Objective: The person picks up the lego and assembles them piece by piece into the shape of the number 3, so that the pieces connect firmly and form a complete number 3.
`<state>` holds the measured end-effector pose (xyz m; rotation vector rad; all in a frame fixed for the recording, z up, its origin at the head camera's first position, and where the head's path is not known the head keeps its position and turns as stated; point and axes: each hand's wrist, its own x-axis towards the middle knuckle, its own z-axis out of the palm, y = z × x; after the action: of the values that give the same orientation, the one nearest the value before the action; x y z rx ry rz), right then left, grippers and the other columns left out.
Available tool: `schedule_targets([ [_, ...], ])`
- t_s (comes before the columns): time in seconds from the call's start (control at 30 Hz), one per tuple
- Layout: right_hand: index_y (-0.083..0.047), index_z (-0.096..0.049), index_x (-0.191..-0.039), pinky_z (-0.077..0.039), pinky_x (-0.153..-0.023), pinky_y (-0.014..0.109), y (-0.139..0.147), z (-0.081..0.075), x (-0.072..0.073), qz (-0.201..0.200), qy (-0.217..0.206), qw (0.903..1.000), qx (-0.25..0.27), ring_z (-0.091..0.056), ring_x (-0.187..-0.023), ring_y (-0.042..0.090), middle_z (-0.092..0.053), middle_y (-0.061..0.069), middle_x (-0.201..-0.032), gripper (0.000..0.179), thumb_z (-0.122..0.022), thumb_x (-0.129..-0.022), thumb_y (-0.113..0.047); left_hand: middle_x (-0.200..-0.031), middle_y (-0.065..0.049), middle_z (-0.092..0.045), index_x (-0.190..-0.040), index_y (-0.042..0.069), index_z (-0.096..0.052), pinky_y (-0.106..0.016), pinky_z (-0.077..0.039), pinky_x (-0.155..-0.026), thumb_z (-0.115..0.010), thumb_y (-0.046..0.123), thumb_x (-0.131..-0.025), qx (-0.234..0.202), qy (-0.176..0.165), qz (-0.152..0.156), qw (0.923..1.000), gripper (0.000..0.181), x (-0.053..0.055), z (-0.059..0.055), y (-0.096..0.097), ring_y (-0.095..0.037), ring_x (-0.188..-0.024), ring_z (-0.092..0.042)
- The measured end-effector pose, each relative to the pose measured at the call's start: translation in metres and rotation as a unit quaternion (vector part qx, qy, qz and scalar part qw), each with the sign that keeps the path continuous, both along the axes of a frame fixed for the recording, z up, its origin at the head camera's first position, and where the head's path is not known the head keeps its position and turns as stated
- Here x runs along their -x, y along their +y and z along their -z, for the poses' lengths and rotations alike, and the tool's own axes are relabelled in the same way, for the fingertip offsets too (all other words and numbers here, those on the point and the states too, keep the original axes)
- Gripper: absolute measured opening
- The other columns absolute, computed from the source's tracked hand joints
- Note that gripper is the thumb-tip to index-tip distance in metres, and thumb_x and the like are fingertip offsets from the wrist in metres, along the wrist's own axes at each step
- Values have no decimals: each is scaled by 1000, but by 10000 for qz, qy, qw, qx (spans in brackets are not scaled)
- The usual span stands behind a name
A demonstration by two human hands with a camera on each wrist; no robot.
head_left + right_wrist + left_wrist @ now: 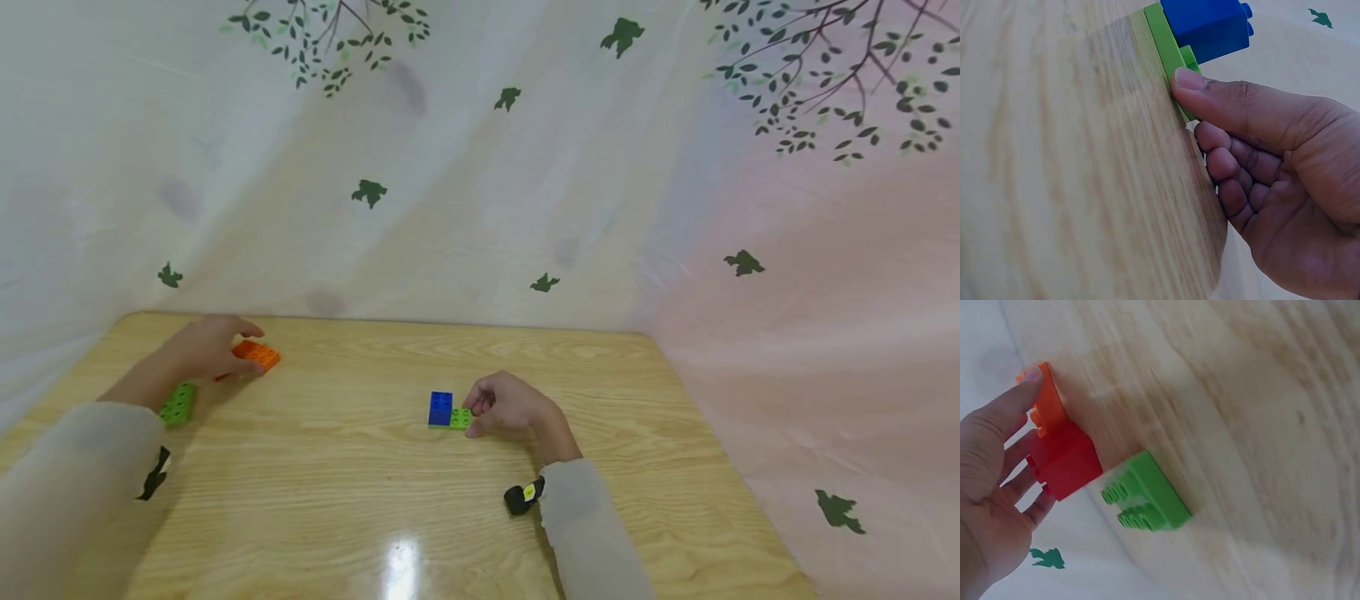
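At the far left of the table, my left hand [207,346] has its thumb on the near side of an orange brick [258,355], with fingers beyond it. In the left wrist view, a red brick [1072,465] sits against the orange brick [1052,403], partly in front of my fingers; whether the two are joined I cannot tell. My right hand [512,407] pinches the right end of a thin light green brick [460,418] lying on the table. A blue brick [441,407] stands on the left part of that green brick.
A green studded brick [178,405] lies near my left wrist, apart from the red one. The wooden table [337,500] ends at a pale cloth [465,208] printed with leaves. Black bands with a small device [517,500] sit at the wrists.
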<state>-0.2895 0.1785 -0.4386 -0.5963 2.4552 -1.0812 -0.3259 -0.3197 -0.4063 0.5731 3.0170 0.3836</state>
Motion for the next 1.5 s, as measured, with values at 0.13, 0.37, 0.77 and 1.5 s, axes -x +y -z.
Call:
schedule_targets([
  [0.13,-15,-75,-96,-52,-74,27,-1,0,0,21,27,10000,-59,-58,-80,14,-66,0,-88,27,-92,-76,-12,-120,-24,-69,-122,-2,-70,-62,-49,-91,-84,34,-85,160,35,64,9998,53,4,-3,9,-41,-103,-63],
  [0.37,-14,-75,-96,-52,-74,27,0,1,1,67,2,10000,-63,-58,-80,15,-66,0,-87,26,-92,-76,-12,-115,-25,-69,-116,-3,-72,-70,-43,-89,-83,24,-85,322,-26,121,9994,42,8,-3,17,-49,-108,-61],
  [0.77,-13,-74,-95,-51,-74,29,-1,-3,0,37,12,10000,-30,-57,-80,16,-66,1,-87,26,-92,-76,-11,-107,-21,-68,-119,-11,-67,-61,-50,-91,-81,25,-90,-355,167,447,9982,48,14,-5,35,-40,-98,-63],
  [1.5,-15,-74,-94,-51,-73,27,0,-1,1,20,18,10000,-46,-58,-79,15,-66,0,-86,25,-92,-76,-13,-114,-24,-63,-129,-12,-62,-51,-52,-85,-72,12,-94,-913,536,980,9895,43,1,-29,106,-30,-91,-59],
])
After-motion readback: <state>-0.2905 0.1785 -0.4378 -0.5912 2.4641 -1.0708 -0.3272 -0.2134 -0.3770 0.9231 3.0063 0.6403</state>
